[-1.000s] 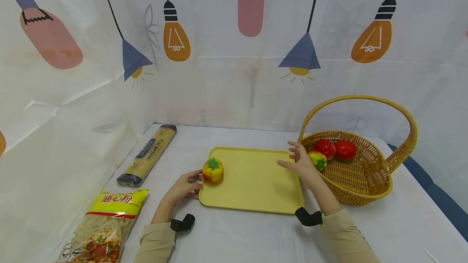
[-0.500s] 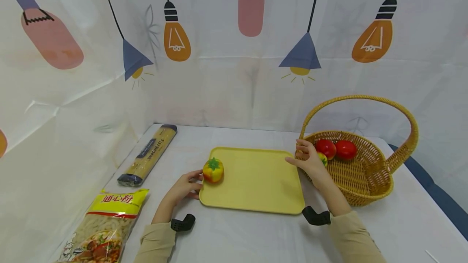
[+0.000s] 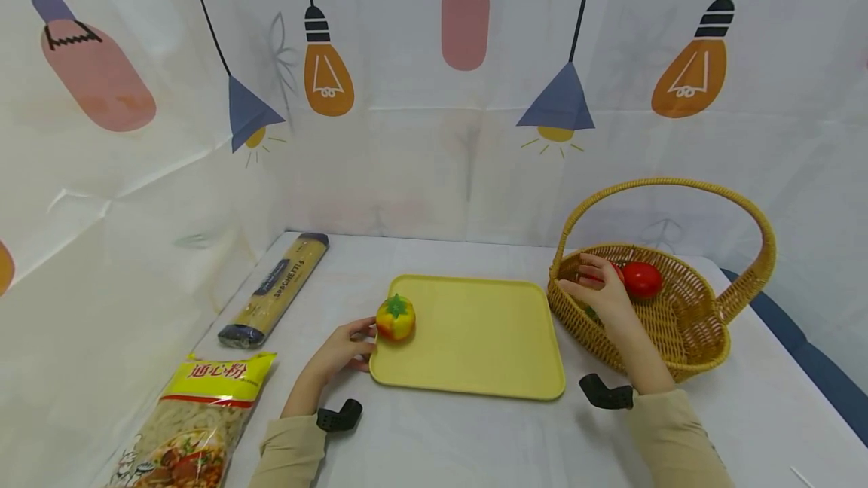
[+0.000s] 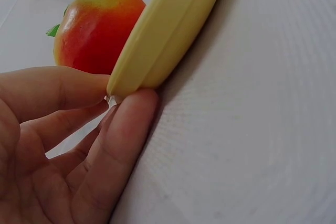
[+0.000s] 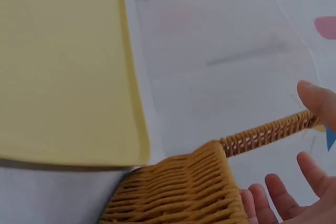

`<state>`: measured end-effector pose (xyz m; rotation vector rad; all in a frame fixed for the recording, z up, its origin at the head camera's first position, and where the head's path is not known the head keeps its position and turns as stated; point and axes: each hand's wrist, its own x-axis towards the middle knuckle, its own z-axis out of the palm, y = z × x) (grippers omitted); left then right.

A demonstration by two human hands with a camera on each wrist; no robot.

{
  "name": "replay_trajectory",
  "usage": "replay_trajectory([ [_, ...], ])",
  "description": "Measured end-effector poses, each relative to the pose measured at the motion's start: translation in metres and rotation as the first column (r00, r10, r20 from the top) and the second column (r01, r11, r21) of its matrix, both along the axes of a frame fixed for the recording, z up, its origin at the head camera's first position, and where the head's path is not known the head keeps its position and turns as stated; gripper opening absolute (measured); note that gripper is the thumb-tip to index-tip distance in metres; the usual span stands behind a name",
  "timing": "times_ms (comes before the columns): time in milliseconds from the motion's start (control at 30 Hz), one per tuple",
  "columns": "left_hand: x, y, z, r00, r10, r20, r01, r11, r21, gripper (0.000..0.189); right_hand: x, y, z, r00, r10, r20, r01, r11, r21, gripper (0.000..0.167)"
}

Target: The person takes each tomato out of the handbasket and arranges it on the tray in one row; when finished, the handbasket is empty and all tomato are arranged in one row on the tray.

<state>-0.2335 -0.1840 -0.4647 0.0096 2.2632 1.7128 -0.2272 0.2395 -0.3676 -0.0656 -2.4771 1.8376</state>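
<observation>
My left hand (image 3: 339, 351) holds the left edge of the yellow tray (image 3: 481, 337), its thumb and fingertips at the rim in the left wrist view. Close by on the tray sits a toy bell pepper (image 3: 395, 317), yellow and red with a green top. My right hand (image 3: 603, 294) reaches over the left side of the wicker basket (image 3: 678, 322), fingers spread and slightly bent, nothing between them in the right wrist view. In the basket a red tomato (image 3: 641, 279) shows; another red one and a second pepper are mostly hidden behind that hand.
A spaghetti pack (image 3: 274, 288) lies at the back left of the white table. In front of it is a bag of macaroni (image 3: 203, 420). The basket's tall handle (image 3: 667, 181) arches up at the right. A printed white sheet hangs behind.
My right hand has moved right, from beside the tray's far right corner to over the basket, covering the pepper and one red item there. My left hand stays at the tray's edge.
</observation>
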Motion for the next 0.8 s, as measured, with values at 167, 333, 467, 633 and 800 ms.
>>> replay_trajectory([
  [167, 0.001, 0.000, 0.001, 1.000, -0.004, -0.005, 0.004, 1.000, -0.003, 0.061, -0.005, 0.010, -0.008, 0.996, -0.081, 0.026, 0.082, 0.996, -0.019, 0.080],
  [333, 0.000, -0.001, 0.000, 1.000, -0.011, 0.006, 0.011, 1.000, 0.011, 0.061, -0.008, 0.015, -0.015, 0.988, -0.137, 0.066, 0.139, 0.990, -0.023, 0.077],
  [467, 0.001, 0.000, 0.002, 1.000, -0.018, -0.006, 0.018, 1.000, 0.006, 0.061, -0.010, 0.016, -0.017, 0.982, -0.164, 0.095, 0.166, 0.986, -0.009, 0.077],
  [633, 0.001, 0.001, 0.002, 1.000, -0.002, -0.001, 0.002, 1.000, 0.002, 0.061, -0.011, 0.017, -0.019, 0.973, -0.198, 0.121, 0.199, 0.980, 0.003, 0.076],
  [800, 0.005, 0.002, 0.008, 1.000, 0.006, 0.003, -0.006, 1.000, -0.001, 0.060, -0.014, 0.020, -0.022, 0.962, -0.209, 0.177, 0.213, 0.977, -0.004, 0.075],
])
